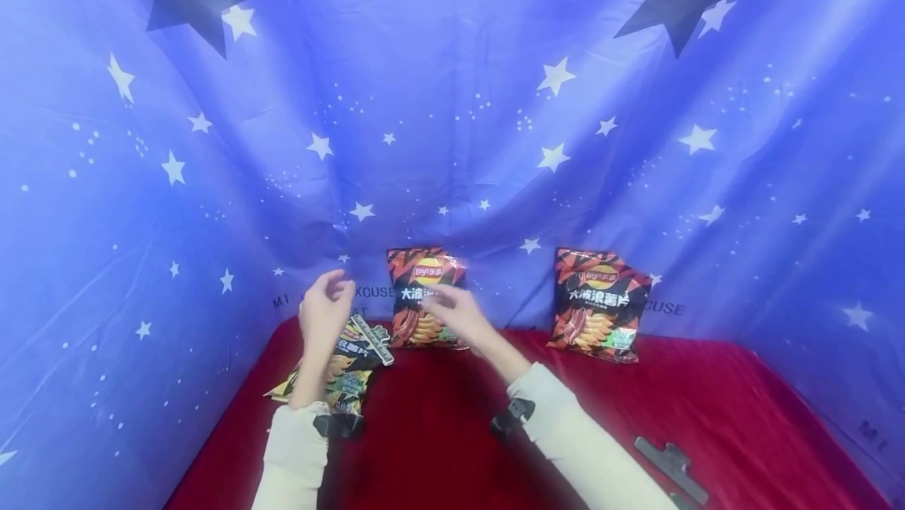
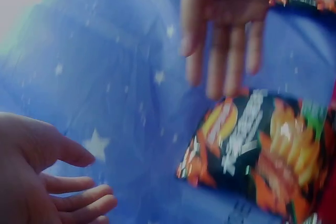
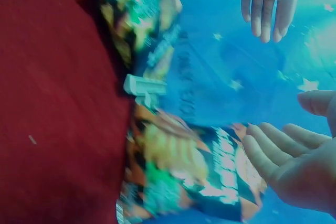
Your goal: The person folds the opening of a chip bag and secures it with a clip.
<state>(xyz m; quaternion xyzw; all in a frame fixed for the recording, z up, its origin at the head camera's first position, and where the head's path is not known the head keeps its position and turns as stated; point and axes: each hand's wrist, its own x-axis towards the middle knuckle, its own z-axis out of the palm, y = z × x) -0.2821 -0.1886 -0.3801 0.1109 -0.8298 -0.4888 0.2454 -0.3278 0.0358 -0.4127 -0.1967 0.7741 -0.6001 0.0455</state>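
Note:
My left hand (image 1: 325, 321) is raised over a yellow-and-black chip bag (image 1: 346, 376), its fingers loosely bent and holding nothing. A pale bag clip (image 1: 372, 339) lies across the top of that bag. My right hand (image 1: 463, 320) hangs in front of a red-and-black chip bag (image 1: 424, 329), covering part of its print. In the right wrist view the right hand (image 3: 294, 166) has its fingers extended and apart, with the red-and-black bag (image 3: 194, 166) behind the fingertips. The left wrist view also shows both palms bare, the left hand (image 2: 52, 177) at lower left.
Another red-and-black chip bag (image 1: 599, 310) stands upright at the right, by the blue starry cloth (image 1: 452, 141). A dark grey clip (image 1: 672, 467) lies near the front right on the red table cover (image 1: 438, 431). The starry cloth rises behind and on both sides.

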